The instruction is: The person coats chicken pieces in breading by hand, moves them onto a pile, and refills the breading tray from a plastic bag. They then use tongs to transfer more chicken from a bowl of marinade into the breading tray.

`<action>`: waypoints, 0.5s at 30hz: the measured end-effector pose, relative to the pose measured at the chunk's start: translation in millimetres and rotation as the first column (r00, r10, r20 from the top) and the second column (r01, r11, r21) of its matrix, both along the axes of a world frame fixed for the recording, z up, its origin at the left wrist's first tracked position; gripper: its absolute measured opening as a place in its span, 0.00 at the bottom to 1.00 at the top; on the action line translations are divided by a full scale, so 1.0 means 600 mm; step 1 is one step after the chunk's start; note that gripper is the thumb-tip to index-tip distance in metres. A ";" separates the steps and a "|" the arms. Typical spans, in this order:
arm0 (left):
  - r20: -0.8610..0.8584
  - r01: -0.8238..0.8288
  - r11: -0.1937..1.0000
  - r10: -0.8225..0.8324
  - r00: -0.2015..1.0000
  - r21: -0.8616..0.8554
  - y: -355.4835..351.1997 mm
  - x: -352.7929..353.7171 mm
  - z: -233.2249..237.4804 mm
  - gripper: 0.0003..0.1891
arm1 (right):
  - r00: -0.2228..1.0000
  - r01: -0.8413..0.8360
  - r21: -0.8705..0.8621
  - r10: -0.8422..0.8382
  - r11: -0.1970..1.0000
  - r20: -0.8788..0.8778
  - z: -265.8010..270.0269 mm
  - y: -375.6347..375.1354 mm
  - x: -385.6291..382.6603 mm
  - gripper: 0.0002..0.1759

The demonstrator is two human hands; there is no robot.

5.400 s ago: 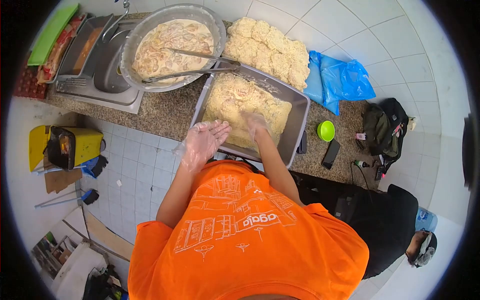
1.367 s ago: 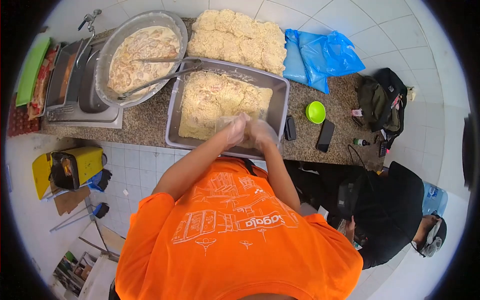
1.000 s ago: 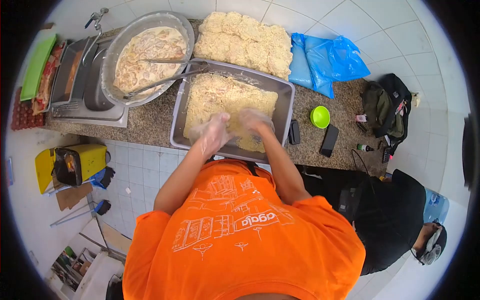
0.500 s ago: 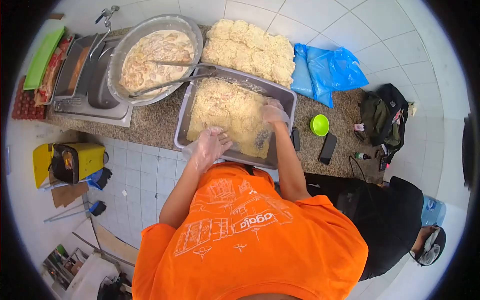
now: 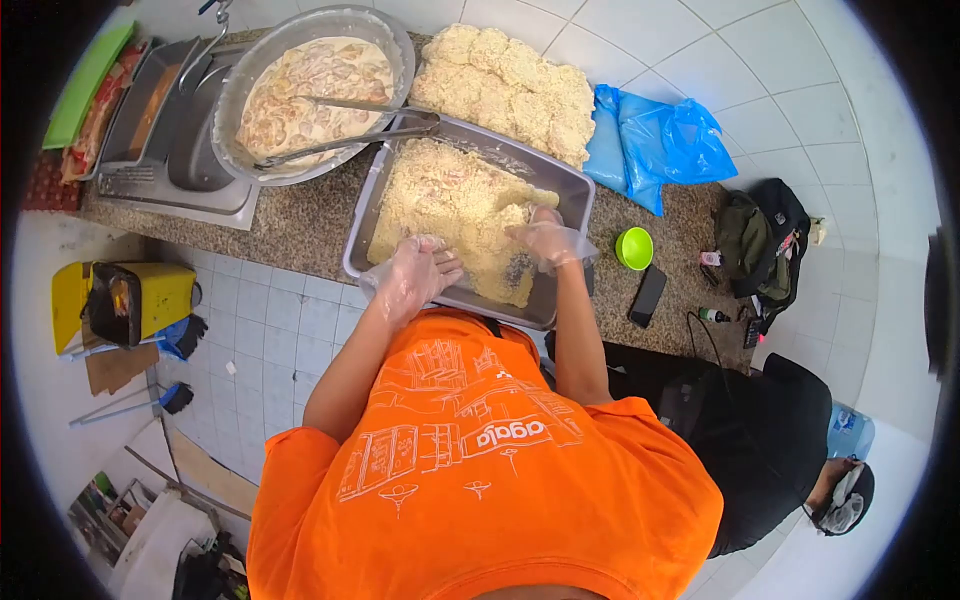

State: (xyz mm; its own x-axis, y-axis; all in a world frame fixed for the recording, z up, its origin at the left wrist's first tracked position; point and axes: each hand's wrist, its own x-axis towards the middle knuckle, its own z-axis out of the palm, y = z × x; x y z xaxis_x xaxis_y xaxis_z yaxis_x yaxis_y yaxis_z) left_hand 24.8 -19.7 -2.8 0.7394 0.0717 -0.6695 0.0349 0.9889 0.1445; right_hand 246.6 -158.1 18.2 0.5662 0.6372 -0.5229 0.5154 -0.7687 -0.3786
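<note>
A grey tub [image 5: 352,232] holds pale crumbs [image 5: 440,195] with coated pieces among them. At its near left side lies my left hand [image 5: 420,272], in a clear plastic glove, fingers apart on the crumbs. My right hand [image 5: 545,240], also gloved, is at the tub's right side with fingers curled at a crumb-covered piece. Whether it grips that piece is hard to make out. Metal tongs [image 5: 345,147] rest across a large round basin [image 5: 226,125] of battered meat [image 5: 315,90] and the tub's corner. Coated pieces [image 5: 510,90] are piled behind the tub.
Blue plastic bags [image 5: 670,145] lie right of the pile. A green bowl [image 5: 634,248], a phone [image 5: 648,296] and a backpack [image 5: 770,240] are on the counter [image 5: 290,235]. A sink [image 5: 200,150] is at left, a yellow bin [image 5: 165,300] below. Another person in black [image 5: 760,440] is at right.
My right hand has shifted slightly toward the tub's middle, its fingers now curled by a lump of crumbs. My left hand stays near the same spot. The view has tilted a little.
</note>
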 end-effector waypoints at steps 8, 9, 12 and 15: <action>0.028 0.010 1.000 -0.009 1.000 -0.026 0.003 -0.003 0.000 0.38 | 0.995 -0.008 0.248 0.034 0.969 -0.097 0.004 -0.003 0.053 0.36; 0.037 0.008 1.000 -0.007 0.999 -0.018 0.004 -0.001 0.002 0.38 | 0.998 -0.057 0.385 0.037 0.921 0.059 0.042 0.005 0.060 0.35; 0.032 -0.011 1.000 0.011 0.999 0.000 -0.002 -0.004 -0.001 0.37 | 0.965 -0.261 0.208 0.253 0.943 0.066 0.101 0.050 0.175 0.37; -0.001 -0.044 0.999 0.044 0.999 0.010 -0.004 -0.003 0.027 0.37 | 0.980 -0.188 0.328 0.197 0.926 0.005 0.139 0.118 0.250 0.36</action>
